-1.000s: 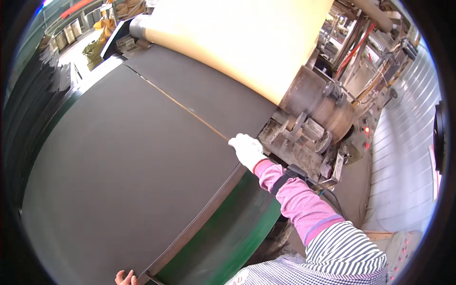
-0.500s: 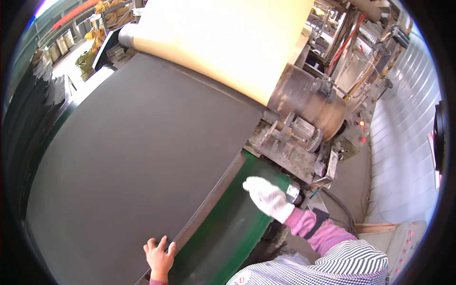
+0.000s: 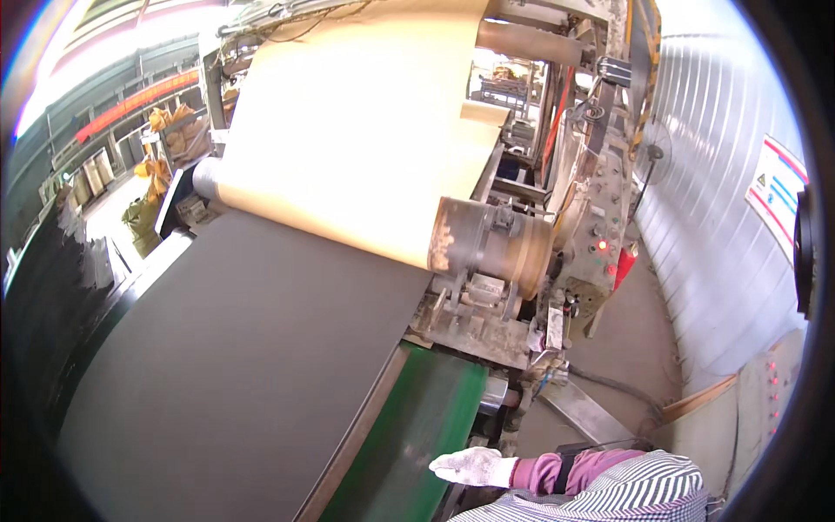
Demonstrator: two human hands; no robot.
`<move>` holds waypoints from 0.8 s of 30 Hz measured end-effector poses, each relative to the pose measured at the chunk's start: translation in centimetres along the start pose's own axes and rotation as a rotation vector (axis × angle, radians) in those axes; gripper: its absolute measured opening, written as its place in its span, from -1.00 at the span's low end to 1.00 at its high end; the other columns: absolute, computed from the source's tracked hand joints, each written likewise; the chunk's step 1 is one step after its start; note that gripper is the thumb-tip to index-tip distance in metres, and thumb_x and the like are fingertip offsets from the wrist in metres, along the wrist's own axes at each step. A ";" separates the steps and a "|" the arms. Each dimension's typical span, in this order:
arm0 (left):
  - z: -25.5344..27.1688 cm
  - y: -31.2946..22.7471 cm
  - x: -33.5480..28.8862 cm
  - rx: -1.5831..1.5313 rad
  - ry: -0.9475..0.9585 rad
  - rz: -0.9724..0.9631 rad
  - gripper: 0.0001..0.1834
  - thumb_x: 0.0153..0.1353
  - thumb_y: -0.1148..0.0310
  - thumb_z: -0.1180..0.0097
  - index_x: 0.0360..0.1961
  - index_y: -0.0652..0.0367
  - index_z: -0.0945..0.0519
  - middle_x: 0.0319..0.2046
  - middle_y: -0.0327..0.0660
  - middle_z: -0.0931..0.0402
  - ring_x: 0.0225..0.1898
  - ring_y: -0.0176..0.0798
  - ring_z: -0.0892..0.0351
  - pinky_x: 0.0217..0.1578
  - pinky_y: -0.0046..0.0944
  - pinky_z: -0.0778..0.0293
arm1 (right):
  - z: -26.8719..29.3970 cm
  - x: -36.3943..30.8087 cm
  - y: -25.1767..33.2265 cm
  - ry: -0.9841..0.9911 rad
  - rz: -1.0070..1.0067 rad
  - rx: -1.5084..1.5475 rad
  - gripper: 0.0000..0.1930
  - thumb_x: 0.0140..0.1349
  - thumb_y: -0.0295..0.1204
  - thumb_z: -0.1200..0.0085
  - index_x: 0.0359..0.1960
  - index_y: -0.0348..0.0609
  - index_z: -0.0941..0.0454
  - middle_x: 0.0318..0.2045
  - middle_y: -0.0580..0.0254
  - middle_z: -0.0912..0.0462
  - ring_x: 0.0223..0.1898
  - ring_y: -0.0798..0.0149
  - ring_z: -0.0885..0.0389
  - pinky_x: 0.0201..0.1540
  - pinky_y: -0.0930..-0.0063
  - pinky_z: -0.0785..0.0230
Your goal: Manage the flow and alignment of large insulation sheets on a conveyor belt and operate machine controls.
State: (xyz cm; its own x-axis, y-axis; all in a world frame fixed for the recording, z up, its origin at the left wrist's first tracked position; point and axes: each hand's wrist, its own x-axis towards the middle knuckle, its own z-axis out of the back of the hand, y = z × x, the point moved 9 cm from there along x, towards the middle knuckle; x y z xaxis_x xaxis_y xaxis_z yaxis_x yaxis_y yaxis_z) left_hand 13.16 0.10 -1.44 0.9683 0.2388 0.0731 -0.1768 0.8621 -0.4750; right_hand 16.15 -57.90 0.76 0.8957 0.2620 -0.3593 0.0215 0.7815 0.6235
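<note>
My right hand (image 3: 474, 467), in a white knit glove, hovers over or rests on the green belt (image 3: 435, 409) near the lower edge; I cannot tell whether it touches. Its fingers point left, stretched out, and nothing shows in them. My left hand is out of the picture. Left of the green belt lies a wide dark grey sheet (image 3: 235, 357), its right edge running along a brownish strip. At the sheet's far end, a broad tan web of paper (image 3: 348, 130) comes down around a roller.
A worn metal drum (image 3: 496, 248) and brackets (image 3: 474, 326) stand at the web's right end. Beyond them is a control panel (image 3: 600, 239) with lit red lamps. A corrugated wall (image 3: 704, 200) and a grey cabinet (image 3: 757, 400) line the right side. A cable (image 3: 613, 383) crosses the floor.
The view has lifted, showing more of the machine's far side. My left hand, earlier on the sheet's right edge, has left the picture. My right hand appears lower, nearer the bottom edge.
</note>
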 end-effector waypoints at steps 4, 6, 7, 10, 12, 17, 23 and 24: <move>-0.6 -2.6 -0.3 0.094 0.125 0.127 -0.55 0.37 -0.10 -0.08 -0.04 -0.03 -0.77 0.06 0.15 -0.60 0.10 0.22 -0.54 0.19 0.03 -0.43 | -1.4 -1.2 -1.6 0.066 -0.078 -0.043 -0.58 0.46 0.03 0.11 0.21 0.24 -0.56 0.06 0.37 -0.71 0.07 0.22 -0.69 0.16 0.34 -0.51; -1.9 -7.3 0.9 0.178 0.201 0.092 -0.51 0.39 -0.18 0.01 -0.03 -0.11 -0.77 0.11 0.13 -0.57 0.13 0.22 -0.50 0.22 0.03 -0.38 | -2.0 -1.7 -2.3 0.079 -0.093 -0.074 -0.57 0.45 0.06 0.13 0.19 0.28 -0.56 0.02 0.37 -0.72 0.01 0.17 -0.72 0.10 0.28 -0.54; -2.7 -9.1 1.4 0.201 0.244 0.103 -0.50 0.40 -0.19 0.04 -0.01 -0.14 -0.77 0.16 0.10 -0.54 0.16 0.20 -0.46 0.24 0.02 -0.34 | -2.0 -2.0 -2.4 0.055 -0.077 -0.086 -0.57 0.45 0.06 0.13 0.19 0.28 -0.56 0.02 0.37 -0.72 0.01 0.17 -0.72 0.10 0.28 -0.54; -5.4 -12.8 2.6 0.214 0.230 0.056 -0.53 0.41 -0.16 0.06 0.07 -0.22 -0.73 0.17 0.05 -0.54 0.18 0.14 -0.46 0.21 0.03 -0.36 | -2.8 -2.7 -2.7 0.049 -0.078 -0.095 -0.58 0.45 0.03 0.11 0.19 0.24 -0.56 0.01 0.38 -0.73 0.01 0.16 -0.72 0.10 0.31 -0.55; -8.9 -14.5 3.4 0.332 0.209 -0.169 -0.63 0.47 0.05 0.10 0.13 -0.22 -0.65 0.18 0.02 -0.55 0.18 0.10 -0.47 0.19 0.01 -0.38 | -3.0 -2.9 -1.5 0.018 0.026 -0.031 -0.59 0.46 0.02 0.08 0.19 0.23 -0.57 0.00 0.38 -0.73 0.01 0.17 -0.72 0.12 0.33 -0.54; -9.4 -8.5 1.8 0.336 0.024 -0.387 -0.66 0.41 0.41 0.10 0.12 0.13 -0.60 0.18 0.02 -0.56 0.26 0.24 -0.44 0.27 0.05 -0.38 | -3.0 -3.4 -1.3 0.046 0.003 0.044 -0.61 0.45 0.00 0.06 0.16 0.21 -0.59 0.01 0.37 -0.74 0.02 0.16 -0.71 0.13 0.33 -0.54; 2.9 5.5 -2.9 0.119 -0.019 0.471 -0.40 0.36 -0.21 -0.05 -0.11 0.15 -0.77 0.05 0.09 -0.64 0.10 0.07 -0.60 0.23 -0.15 -0.40 | -1.7 -4.6 -5.0 0.106 -0.182 -0.107 -0.56 0.44 0.06 0.17 0.21 0.30 -0.56 0.08 0.29 -0.70 0.08 0.08 -0.67 0.17 0.17 -0.49; 2.8 4.4 -2.7 0.101 -0.005 0.425 -0.41 0.34 -0.20 -0.08 -0.12 0.14 -0.78 0.05 0.10 -0.64 0.08 0.07 -0.61 0.20 -0.14 -0.43 | -1.8 -4.5 -5.4 0.110 -0.208 -0.109 -0.56 0.44 0.06 0.17 0.20 0.29 -0.56 0.07 0.28 -0.70 0.08 0.07 -0.67 0.17 0.16 -0.49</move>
State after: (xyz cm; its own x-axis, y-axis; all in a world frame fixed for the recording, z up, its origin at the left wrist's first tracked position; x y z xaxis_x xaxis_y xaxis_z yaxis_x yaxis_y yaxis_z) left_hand 9.22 4.53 -1.27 0.8047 0.5842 -0.1058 -0.5763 0.7259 -0.3754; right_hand 11.20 -62.28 -2.18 0.8231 0.1445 -0.5493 0.1469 0.8800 0.4517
